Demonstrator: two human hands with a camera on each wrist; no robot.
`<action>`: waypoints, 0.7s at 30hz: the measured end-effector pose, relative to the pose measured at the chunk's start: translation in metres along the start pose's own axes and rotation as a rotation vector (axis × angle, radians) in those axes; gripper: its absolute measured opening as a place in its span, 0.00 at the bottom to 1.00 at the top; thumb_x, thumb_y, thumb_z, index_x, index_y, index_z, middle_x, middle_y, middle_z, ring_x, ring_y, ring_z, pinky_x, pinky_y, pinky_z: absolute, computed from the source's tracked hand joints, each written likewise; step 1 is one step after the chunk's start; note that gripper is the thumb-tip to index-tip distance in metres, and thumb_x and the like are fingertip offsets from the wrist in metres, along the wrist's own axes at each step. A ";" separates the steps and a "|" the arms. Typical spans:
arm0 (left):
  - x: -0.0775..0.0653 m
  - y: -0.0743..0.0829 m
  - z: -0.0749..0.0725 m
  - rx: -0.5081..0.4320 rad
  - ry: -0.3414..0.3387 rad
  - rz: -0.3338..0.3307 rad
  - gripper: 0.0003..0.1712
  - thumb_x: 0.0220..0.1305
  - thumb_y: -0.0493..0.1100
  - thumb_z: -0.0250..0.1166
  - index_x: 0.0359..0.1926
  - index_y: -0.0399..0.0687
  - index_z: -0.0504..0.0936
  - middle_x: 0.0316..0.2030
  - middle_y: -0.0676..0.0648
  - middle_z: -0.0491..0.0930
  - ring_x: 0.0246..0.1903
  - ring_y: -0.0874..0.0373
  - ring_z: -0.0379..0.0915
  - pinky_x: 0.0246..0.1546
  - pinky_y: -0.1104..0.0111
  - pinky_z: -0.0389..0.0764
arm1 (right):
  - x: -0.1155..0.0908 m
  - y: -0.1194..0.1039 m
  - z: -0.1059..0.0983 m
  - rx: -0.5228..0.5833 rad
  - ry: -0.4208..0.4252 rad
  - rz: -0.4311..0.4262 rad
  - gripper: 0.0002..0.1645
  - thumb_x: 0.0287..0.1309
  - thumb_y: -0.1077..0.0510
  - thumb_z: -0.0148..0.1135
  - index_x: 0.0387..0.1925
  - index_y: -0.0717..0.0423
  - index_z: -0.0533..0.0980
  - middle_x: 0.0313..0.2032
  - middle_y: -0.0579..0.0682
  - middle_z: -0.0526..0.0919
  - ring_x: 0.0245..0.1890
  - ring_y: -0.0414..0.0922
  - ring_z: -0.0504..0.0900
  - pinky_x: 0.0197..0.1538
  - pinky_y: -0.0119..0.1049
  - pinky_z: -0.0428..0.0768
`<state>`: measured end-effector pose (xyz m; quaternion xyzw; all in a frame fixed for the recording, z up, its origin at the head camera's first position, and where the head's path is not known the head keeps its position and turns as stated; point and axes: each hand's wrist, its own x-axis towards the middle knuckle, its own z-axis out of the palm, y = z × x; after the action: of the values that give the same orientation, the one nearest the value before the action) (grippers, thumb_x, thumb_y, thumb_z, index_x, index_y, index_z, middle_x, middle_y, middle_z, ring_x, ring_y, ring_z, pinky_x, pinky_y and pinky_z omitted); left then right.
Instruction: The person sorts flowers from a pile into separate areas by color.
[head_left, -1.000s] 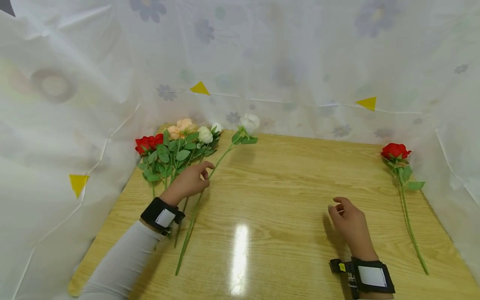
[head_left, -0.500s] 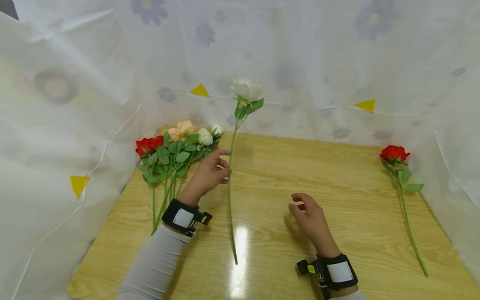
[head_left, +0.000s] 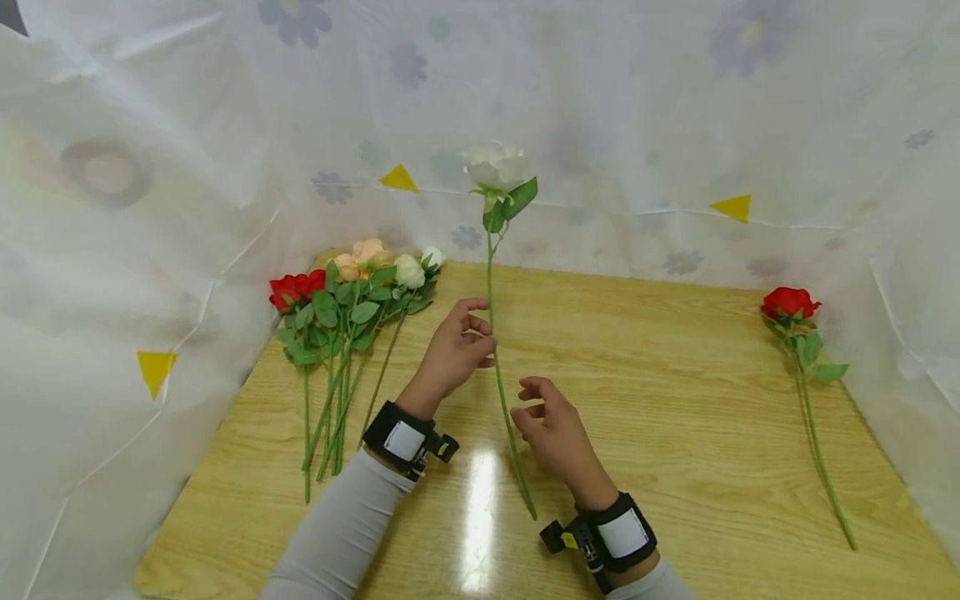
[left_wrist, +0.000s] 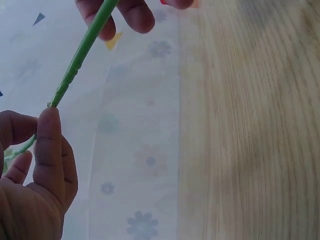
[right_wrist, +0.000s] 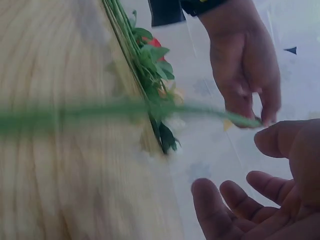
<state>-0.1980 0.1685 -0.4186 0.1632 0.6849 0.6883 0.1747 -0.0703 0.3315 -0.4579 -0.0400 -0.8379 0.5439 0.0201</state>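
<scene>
In the head view a white rose (head_left: 497, 171) stands nearly upright above the table, its long green stem (left_wrist: 80, 57) running down between my hands. My left hand (head_left: 456, 348) pinches that stem around its middle, thumb against fingers. To the right of the lower stem is my right hand (head_left: 557, 429), fingers loosely bent and holding nothing. The right wrist view has its fingers (right_wrist: 207, 197) spread apart close to the blurred stem. A bunch of roses (head_left: 352, 292) in red, peach and white lies on the left of the table.
A single red rose (head_left: 791, 304) lies along the right side of the wooden table (head_left: 660, 358). Behind and beside the table hangs a pale flower-printed curtain (head_left: 615, 108) with yellow pennants (head_left: 399, 178) on a string.
My left hand has lifted the white rose from beside the bunch, turned it upright and brought it rightward. My right hand has come in from the right, close to the stem.
</scene>
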 end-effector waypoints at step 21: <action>-0.001 -0.006 0.018 0.069 -0.039 0.065 0.26 0.69 0.34 0.59 0.66 0.49 0.67 0.42 0.43 0.71 0.34 0.52 0.74 0.39 0.46 0.82 | -0.005 -0.005 0.003 -0.031 -0.113 -0.042 0.20 0.67 0.68 0.57 0.59 0.59 0.68 0.35 0.50 0.75 0.23 0.42 0.78 0.24 0.35 0.77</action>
<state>-0.1884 0.1841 -0.4247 0.2046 0.6990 0.6664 0.1597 -0.0654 0.3268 -0.4544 0.0078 -0.8468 0.5317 -0.0165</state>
